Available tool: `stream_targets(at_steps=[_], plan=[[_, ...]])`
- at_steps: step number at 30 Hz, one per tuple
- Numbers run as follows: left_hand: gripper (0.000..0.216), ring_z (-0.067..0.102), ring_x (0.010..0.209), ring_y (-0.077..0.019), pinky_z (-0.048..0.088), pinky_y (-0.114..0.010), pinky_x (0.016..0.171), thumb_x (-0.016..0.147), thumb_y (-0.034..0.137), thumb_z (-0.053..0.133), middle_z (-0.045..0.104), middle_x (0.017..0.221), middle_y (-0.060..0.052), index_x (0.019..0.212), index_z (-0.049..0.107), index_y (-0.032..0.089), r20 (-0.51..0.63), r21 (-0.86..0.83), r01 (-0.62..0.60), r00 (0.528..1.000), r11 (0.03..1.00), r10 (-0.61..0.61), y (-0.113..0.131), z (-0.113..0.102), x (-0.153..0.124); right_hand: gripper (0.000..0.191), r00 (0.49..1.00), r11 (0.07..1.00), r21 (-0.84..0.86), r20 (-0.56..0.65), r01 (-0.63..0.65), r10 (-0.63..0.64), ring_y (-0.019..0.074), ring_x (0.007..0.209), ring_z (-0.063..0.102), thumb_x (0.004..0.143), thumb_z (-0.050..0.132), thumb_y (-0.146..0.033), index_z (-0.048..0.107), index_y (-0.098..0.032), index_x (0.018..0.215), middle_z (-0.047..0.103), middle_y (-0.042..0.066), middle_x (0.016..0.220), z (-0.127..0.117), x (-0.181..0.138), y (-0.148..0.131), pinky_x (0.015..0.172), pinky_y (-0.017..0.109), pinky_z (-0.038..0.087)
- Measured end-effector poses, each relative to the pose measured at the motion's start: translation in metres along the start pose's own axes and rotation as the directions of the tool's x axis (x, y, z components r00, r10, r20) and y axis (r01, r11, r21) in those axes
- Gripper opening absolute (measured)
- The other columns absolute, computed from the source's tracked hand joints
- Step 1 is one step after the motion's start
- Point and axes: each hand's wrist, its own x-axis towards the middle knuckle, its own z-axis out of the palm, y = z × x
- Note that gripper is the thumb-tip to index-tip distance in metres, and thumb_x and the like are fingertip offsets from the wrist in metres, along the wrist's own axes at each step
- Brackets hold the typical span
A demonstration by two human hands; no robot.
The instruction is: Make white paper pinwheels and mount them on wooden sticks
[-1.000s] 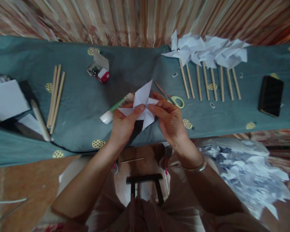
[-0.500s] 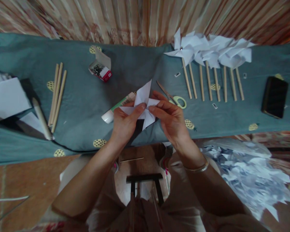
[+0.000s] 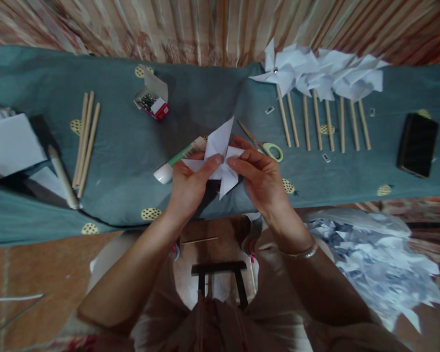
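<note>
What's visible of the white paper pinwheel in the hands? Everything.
The paper pinwheel looks like plain white paper, folded into pointed blades: one points up and slightly right, one left, one down, one right, partly covered by fingers. The left hand and right hand pinch it from both sides, thumbs near the centre, so any fastener there can't be made out. No stick shows on it. In view, it sits over the green tablecloth, between tube and scissors.
</note>
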Motion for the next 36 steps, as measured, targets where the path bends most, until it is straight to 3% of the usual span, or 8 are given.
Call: stream_targets(at_steps=[10,16,30,36], plan=[[0.024,0.068,0.068,-0.0190,0.055,-0.030,0.067,0.063,0.033,0.085,0.071,0.069,-0.002,0.077,0.074,0.016,0.030,-0.020,0.060,0.998,0.998,-0.059,0.000,-0.003,-0.005,0.024,0.996,0.991,-0.101,-0.004,0.087,-0.088,0.0250,0.123,0.056,0.066,0.083,-0.033,0.063,-0.026,0.056,0.068,0.003,0.108,-0.002,-0.002,0.000,0.106,0.040,0.041],[0.019,0.067,0.070,-0.0182,0.055,-0.028,0.066,0.062,0.026,0.082,0.072,0.071,-0.002,0.077,0.075,0.016,0.037,0.018,0.015,0.999,1.000,-0.016,-0.001,-0.003,-0.004,0.022,0.996,0.994,-0.055,-0.025,0.090,-0.091,0.0240,0.123,0.055,0.066,0.081,-0.026,0.062,-0.025,0.056,0.067,0.003,0.108,0.001,-0.004,0.001,0.105,0.040,0.040],[0.018,0.066,0.068,-0.0172,0.053,-0.029,0.067,0.065,0.027,0.082,0.072,0.073,-0.001,0.080,0.076,0.018,0.003,0.013,-0.015,1.000,1.000,0.015,0.002,-0.004,-0.006,0.017,0.992,0.988,-0.097,0.014,0.124,-0.124,0.0224,0.125,0.054,0.070,0.082,-0.034,0.068,-0.027,0.063,0.069,0.000,0.106,0.000,-0.008,0.002,0.109,0.039,0.039],[0.019,0.065,0.065,-0.0171,0.053,-0.030,0.066,0.064,0.031,0.084,0.073,0.073,-0.001,0.077,0.076,0.020,0.013,0.027,0.013,1.000,1.000,-0.014,0.004,-0.007,-0.005,0.011,0.964,0.950,-0.203,-0.066,0.238,-0.256,0.0229,0.128,0.053,0.072,0.081,-0.031,0.070,-0.027,0.071,0.068,0.000,0.112,-0.011,-0.008,-0.011,0.111,0.041,0.039]])
